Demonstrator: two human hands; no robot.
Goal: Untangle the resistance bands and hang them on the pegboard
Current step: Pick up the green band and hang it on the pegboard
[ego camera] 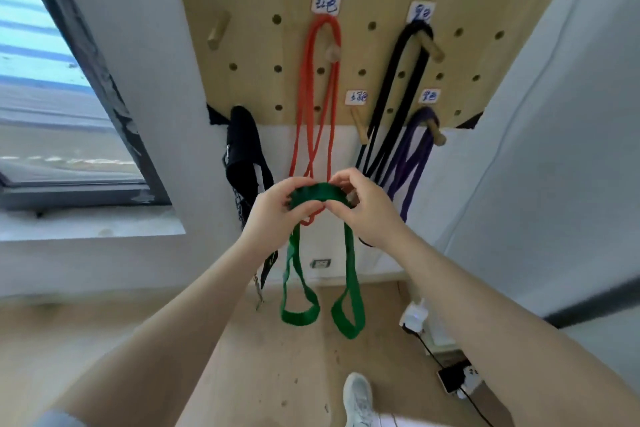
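Both our left hand (277,208) and right hand (363,208) pinch the flat green elastic band (317,192) — the bare wooden peg (358,126) lies above, nearer the right hand.

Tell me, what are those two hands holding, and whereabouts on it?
Both hands hold the green band at its top bend: the left hand grips one side, the right hand pinches the other. Its two loops hang free below.

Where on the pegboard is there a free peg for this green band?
Free: the wooden peg between the red band and black band, and the upper-left peg. Crowded: the black and purple band pegs at right. Both hands hold the green band.
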